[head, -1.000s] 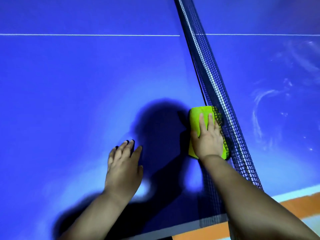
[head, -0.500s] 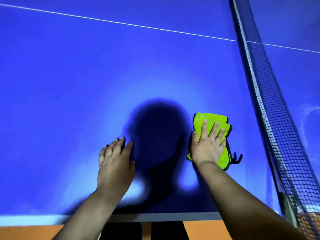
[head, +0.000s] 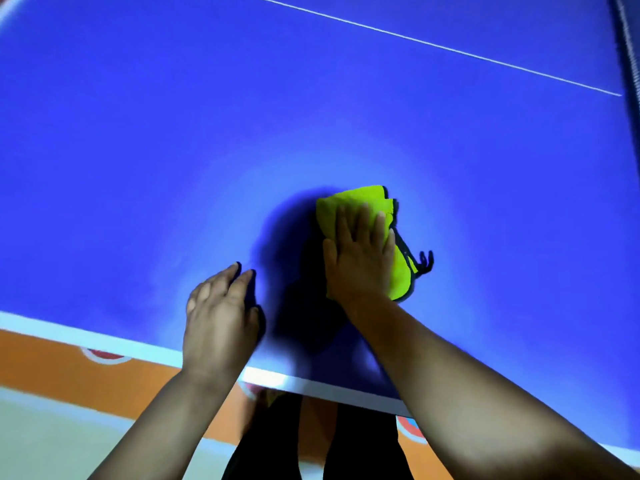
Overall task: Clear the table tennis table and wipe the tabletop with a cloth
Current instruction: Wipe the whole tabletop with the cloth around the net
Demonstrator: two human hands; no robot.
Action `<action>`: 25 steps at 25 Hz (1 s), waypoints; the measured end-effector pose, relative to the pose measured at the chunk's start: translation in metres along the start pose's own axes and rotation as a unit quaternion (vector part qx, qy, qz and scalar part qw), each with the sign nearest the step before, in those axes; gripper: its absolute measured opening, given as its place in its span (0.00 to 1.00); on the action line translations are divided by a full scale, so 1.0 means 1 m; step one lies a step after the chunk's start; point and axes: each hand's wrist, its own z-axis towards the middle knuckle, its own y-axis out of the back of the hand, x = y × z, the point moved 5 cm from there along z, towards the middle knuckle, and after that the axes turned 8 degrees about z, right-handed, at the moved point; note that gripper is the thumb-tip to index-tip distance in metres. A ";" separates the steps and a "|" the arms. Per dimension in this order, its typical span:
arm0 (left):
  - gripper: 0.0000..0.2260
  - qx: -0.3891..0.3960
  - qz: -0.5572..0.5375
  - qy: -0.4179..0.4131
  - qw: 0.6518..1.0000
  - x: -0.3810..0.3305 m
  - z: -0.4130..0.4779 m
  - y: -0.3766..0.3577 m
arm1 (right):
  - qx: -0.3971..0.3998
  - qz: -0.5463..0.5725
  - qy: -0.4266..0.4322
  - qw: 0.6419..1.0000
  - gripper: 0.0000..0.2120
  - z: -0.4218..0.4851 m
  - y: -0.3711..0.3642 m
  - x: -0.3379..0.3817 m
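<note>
Nearest: dark trouser legs (head: 270,441) under the table, standing on a smooth floor (head: 52,368) that is orange with a pale green band, plus round red-and-white marks (head: 104,355). Next is the table edge (head: 311,384), a thin straight white strip. Left hand (head: 221,317) sits just past that edge, palm down on the tabletop (head: 173,150), fingers together and slightly bent, holding nothing; it's motion-blurred, so I can't tell the exact fingertip contact. Right hand (head: 358,258) is a bit farther in, flat with fingers straight and slightly spread, pressing down on the cloth (head: 356,199), not gripping it. The cloth is lime-green, soft and fuzzy-looking, folded into a rough oblong pad with dark trim along its right side and a small dark loop sticking out onto the table. The tabletop is matte blue and flat, with a soft glare patch around the hands and a dark shadow left of the cloth. Far side: a thin white line (head: 433,46) runs diagonally, and a dark mesh net (head: 628,46) shows at the top right corner.
</note>
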 end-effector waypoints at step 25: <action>0.27 0.078 0.047 -0.236 0.967 -0.316 -0.094 -0.067 | -0.068 0.049 -0.091 0.992 0.28 -0.075 0.087 -0.380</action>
